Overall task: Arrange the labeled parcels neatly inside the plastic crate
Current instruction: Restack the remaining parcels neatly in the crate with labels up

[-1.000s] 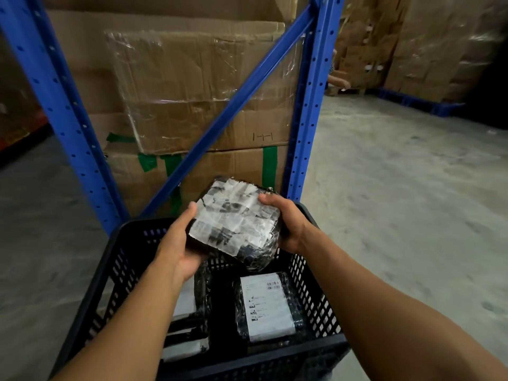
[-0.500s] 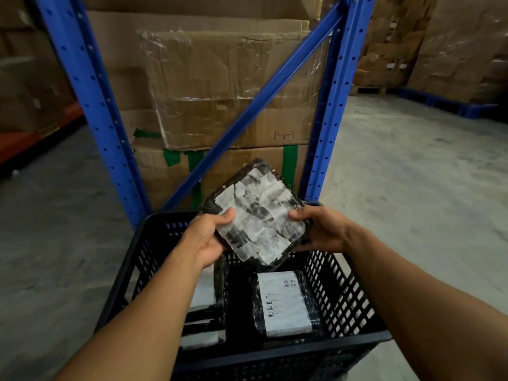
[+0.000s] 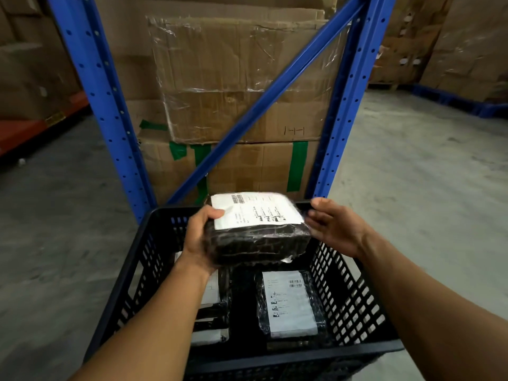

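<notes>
I'm holding a parcel (image 3: 258,229) label-up in my left hand (image 3: 198,237) over the crate (image 3: 354,292); right hand (image 3: 334,228) spread wide at 3 o'clock. Next, probably: lowering it flat into the 12 o'clock gap.

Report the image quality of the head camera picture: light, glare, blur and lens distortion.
Head view: dim, even warehouse light; glare streaks on the clear plastic wrap over the big cardboard box; the open right hand is motion-blurred; the left hand grips the black-wrapped parcel with a white label, which looks sharp; wide-angle lens splays the blue steel rack uprights outward.
</notes>
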Available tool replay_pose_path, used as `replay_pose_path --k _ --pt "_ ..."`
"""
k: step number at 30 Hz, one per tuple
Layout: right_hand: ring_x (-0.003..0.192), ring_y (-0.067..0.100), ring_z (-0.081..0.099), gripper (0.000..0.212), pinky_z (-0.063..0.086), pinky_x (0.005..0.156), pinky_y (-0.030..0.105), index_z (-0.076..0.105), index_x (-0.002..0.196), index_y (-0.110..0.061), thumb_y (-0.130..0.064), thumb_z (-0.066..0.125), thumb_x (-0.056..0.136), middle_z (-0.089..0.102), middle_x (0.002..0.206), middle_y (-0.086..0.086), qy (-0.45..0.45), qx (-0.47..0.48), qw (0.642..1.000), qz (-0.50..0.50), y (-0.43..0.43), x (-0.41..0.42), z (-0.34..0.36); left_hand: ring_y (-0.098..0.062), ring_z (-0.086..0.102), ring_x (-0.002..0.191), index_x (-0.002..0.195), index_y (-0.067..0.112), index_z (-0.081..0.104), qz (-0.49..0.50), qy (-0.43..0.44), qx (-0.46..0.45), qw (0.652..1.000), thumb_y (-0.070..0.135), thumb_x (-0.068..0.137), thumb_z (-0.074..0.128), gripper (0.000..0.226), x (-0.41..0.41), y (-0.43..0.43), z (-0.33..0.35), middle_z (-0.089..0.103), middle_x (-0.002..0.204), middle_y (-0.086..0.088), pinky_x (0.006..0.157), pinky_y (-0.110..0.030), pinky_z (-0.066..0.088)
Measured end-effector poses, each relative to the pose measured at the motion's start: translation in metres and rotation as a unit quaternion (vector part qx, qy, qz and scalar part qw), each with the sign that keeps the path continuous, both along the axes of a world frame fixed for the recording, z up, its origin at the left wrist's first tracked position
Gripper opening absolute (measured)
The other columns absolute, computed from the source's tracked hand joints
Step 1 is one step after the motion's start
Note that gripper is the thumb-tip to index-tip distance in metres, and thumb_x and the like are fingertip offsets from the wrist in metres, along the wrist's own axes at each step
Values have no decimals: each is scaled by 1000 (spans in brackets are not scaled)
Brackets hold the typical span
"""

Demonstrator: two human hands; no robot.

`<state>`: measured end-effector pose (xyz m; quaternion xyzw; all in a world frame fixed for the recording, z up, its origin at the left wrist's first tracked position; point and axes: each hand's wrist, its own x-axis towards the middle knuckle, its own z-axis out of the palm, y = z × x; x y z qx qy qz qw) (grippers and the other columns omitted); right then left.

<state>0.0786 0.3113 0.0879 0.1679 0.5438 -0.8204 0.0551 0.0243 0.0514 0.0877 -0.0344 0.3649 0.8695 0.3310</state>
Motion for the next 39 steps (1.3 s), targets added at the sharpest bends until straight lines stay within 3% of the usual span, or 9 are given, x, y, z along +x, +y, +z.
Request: replay_pose_path --k 3,6,11,15,18,23,29,33,39 --pt "116 36 62 58 52 95 53 70 115 -20 -49 81 67 64 122 15 -61 18 994 91 -2 5 -7 -47 67 102 131 -3 58 -45 44 66 996 19 59 65 76 -3 -8 -8 63 126 -31 83 -60 56" --pt "118 34 63 74 49 100 53 68 124 -13 -44 86 60 64 132 16 -12 -23 986 166 -14 3 0 -47 66 106 124 0 66 -71 81 44 993 15 43 76 83 -7 -7 -11 63 128 -29 85 -65 53" --pt "108 37 66 80 53 94 48 66 121 -2 -28 90 49 67 122 22 -3 16 984 178 -9 -7 15 -32 72 80 86 9 80 -68 107 -117 985 29 68 65 31 -11 -8 1 77 87 -15 70 -36 58" --pt "103 43 67 90 54 92 55 57 124 2 -28 92 47 66 118 28 -6 214 963 162 -5 -20 44 -25 75 94 104 14 75 -270 221 -306 886 52 39 94 78 -26 -5 33 78 106 -10 78 -36 60" --pt "98 36 71 56 56 91 52 67 100 -11 -37 90 57 73 104 17 -12 352 929 112 -11 -29 60 -30 72 104 125 12 63 -306 246 -413 822 53 37 97 103 -28 18 29 75 115 -11 94 -46 55" --pt "74 9 62 40 52 66 24 60 79 -20 -55 78 72 66 88 -4 -17 464 886 7 -24 -23 47 -32 59 124 138 33 50 -172 119 -398 893 61 35 96 116 -42 41 -63 57 143 -7 102 -53 45" --pt "104 34 70 132 51 97 54 59 127 -10 -78 83 17 70 121 11 -189 286 939 5 -12 -12 -21 -33 64 118 140 21 48 -107 45 -299 947 55 30 99 126 -8 60 -64 60 138 -11 98 -52 50" --pt "99 36 70 97 52 96 51 61 123 -7 -50 87 39 72 113 13 -213 271 939 4 -15 0 -32 -31 48 134 144 20 35 -94 38 -345 933 62 44 88 121 14 63 -58 42 152 -7 109 -52 41" --pt "97 34 70 65 57 90 46 56 122 3 -30 83 73 69 117 17 -236 315 919 -14 -26 14 -55 -28 52 124 128 7 49 -75 50 -464 881 32 88 74 53 30 70 -70 54 139 -11 95 -30 41"
